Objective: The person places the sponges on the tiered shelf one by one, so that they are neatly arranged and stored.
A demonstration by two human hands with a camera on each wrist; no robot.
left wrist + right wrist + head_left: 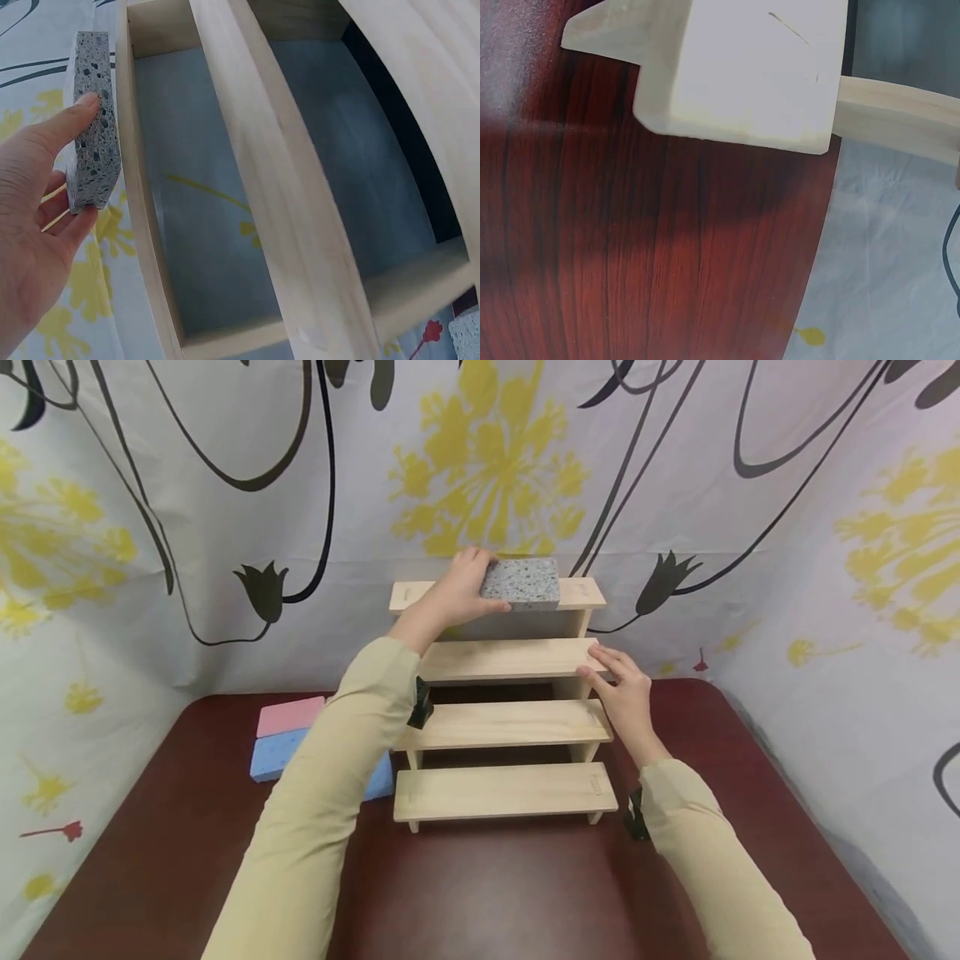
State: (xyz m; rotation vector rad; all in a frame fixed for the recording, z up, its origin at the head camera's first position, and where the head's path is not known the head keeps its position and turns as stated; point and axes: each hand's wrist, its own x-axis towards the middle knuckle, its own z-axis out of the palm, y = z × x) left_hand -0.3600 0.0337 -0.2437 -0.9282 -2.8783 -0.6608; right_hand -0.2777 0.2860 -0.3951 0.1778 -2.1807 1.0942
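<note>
My left hand (459,591) grips a grey speckled sponge (522,582) at the top step of a pale wooden stepped rack (506,791). In the left wrist view, the thumb of the left hand (41,180) presses one broad face of the sponge (96,127), with fingers curled under its lower end. The sponge stands close beside the rack's outermost board (135,150). My right hand (622,697) touches the right end of the second step from the top (517,658), fingertips on its top and thumb by its front edge. The right wrist view does not show the hand.
Left of the rack, partly behind my left sleeve, lie a pink sponge (290,717) and blue sponges (276,755) on the dark red table (487,893). A patterned cloth (360,527) hangs close behind the rack and on both sides.
</note>
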